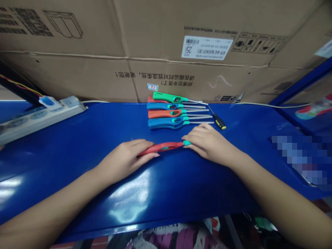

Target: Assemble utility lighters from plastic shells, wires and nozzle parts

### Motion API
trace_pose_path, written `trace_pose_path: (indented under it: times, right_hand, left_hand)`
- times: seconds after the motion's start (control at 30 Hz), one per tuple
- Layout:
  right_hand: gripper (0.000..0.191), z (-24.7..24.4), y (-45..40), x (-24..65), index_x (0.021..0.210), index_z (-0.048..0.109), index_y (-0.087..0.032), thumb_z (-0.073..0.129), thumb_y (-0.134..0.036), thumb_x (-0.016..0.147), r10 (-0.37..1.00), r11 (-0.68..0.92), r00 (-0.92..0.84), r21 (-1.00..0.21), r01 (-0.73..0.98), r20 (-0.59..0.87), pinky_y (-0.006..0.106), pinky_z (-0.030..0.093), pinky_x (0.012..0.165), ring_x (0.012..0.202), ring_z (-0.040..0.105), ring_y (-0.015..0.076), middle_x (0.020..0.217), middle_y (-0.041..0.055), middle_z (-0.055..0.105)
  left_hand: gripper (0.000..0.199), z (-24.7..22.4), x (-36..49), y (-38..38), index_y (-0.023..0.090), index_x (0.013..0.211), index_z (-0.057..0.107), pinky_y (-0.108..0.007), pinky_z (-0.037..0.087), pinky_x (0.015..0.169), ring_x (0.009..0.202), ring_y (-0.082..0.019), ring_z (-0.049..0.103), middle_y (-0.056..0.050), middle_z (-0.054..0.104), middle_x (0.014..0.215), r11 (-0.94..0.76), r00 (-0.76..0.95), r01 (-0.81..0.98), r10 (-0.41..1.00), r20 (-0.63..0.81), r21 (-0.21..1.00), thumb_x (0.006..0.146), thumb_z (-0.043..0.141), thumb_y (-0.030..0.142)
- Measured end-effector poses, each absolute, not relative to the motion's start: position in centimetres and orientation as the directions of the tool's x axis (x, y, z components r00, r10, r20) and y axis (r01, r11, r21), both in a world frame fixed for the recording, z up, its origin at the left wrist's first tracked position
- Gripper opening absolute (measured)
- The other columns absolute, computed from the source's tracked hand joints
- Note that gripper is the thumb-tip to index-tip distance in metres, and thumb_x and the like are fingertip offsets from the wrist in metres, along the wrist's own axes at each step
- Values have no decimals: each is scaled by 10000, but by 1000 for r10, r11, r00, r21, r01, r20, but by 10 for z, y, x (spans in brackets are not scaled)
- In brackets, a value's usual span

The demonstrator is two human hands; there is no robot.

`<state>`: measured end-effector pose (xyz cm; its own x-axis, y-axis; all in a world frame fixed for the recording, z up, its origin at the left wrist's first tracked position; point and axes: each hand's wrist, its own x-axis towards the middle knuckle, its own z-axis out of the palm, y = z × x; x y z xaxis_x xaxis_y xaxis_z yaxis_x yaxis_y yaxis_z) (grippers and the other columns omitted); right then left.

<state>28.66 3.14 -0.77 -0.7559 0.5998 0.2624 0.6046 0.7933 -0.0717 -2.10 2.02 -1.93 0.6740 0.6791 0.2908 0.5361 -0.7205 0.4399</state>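
Note:
A red long-necked gas lighter (168, 146) with green parts is held level between my two hands, just above the blue table. My left hand (133, 154) is closed around its handle end. The fingers of my right hand (204, 140) pinch the green collar at the other end; the metal tube beyond is hidden by that hand. Behind, several more lighters lie in a pile, with a green lighter (167, 97) on top at the back and a blue lighter (166, 123) at the front. A black and yellow screwdriver (219, 121) lies right of their tips.
A white power strip (38, 119) with a plug in it lies at the left. Large cardboard boxes (155, 41) stand along the back edge of the blue table (176, 193). A blue metal post (301, 83) rises at the right, near a pixelated flat item (301, 160).

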Motion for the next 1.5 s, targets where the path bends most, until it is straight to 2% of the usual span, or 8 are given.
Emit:
trace_pose_path:
  times: [0.23, 0.4, 0.53, 0.77, 0.93, 1.03, 1.2, 1.5]
  right_hand:
    - [258, -8, 22, 279, 1138, 681, -124, 488, -259, 1032, 551, 821, -784, -18, 570, 287, 387, 416, 856, 916, 635, 226, 1001, 125, 741]
    - [234, 5, 17, 282, 1120, 687, -143, 507, -256, 1023, 530, 823, -743, -35, 567, 408, 376, 453, 812, 916, 627, 224, 997, 112, 736]
    - [254, 8, 12, 279, 1072, 676, -130, 437, -214, 1045, 495, 845, -784, 6, 535, 374, 356, 452, 774, 841, 577, 209, 920, 101, 713]
    - [279, 4, 6, 274, 1031, 658, -84, 393, -168, 1047, 453, 882, -864, 26, 470, 220, 343, 413, 721, 769, 508, 203, 819, 85, 640]
    - [240, -4, 7, 273, 1034, 658, -88, 428, -157, 1029, 447, 889, -870, 0, 457, 207, 342, 410, 734, 778, 489, 206, 826, 78, 628]
    - [241, -9, 8, 272, 1004, 665, -112, 440, -194, 1032, 488, 873, -850, -78, 482, 197, 337, 418, 743, 775, 500, 202, 818, 71, 625]
    - [146, -8, 15, 277, 961, 659, -155, 528, -214, 989, 626, 778, -775, -141, 613, 89, 336, 432, 782, 821, 550, 205, 878, 61, 626]
    - [181, 1, 32, 297, 940, 660, -172, 636, -351, 956, 694, 704, -716, -274, 655, 73, 321, 439, 750, 828, 574, 198, 901, 56, 636]
  left_hand:
    - [294, -19, -6, 12, 174, 966, 730, -225, 427, 596, 629, -122, 589, 0, 693, 746, -572, 598, 517, 774, 209, 637, 975, 598, 436]
    - [417, -10, 1, 8, 164, 708, 644, -183, 338, 442, 461, -73, 429, 50, 543, 539, -192, 523, 401, 851, -52, 896, 956, 580, 492]
    - [440, -9, 6, -2, 164, 650, 592, -177, 292, 415, 442, -65, 378, 57, 492, 508, -81, 497, 363, 859, -119, 928, 929, 598, 505]
    - [461, -15, 4, -10, 159, 647, 581, -196, 292, 452, 483, -76, 395, 47, 480, 531, -159, 507, 464, 854, -114, 871, 940, 580, 515]
    - [387, -21, -1, -8, 161, 745, 653, -223, 306, 475, 493, -87, 413, 43, 505, 559, -368, 546, 511, 837, 37, 777, 975, 569, 461]
    - [292, -20, -4, -4, 175, 956, 693, -243, 393, 570, 600, -117, 537, 15, 618, 710, -563, 638, 524, 757, 144, 639, 1003, 546, 423]
    - [364, -17, -5, 3, 225, 1330, 543, -344, 502, 832, 990, -219, 635, -66, 640, 1176, -658, 713, 608, 699, 59, 445, 1046, 448, 433]
    - [374, -22, -16, 17, 186, 1311, 577, -439, 487, 926, 1044, -261, 565, -95, 606, 1196, -712, 688, 640, 699, 197, 290, 1014, 508, 402]
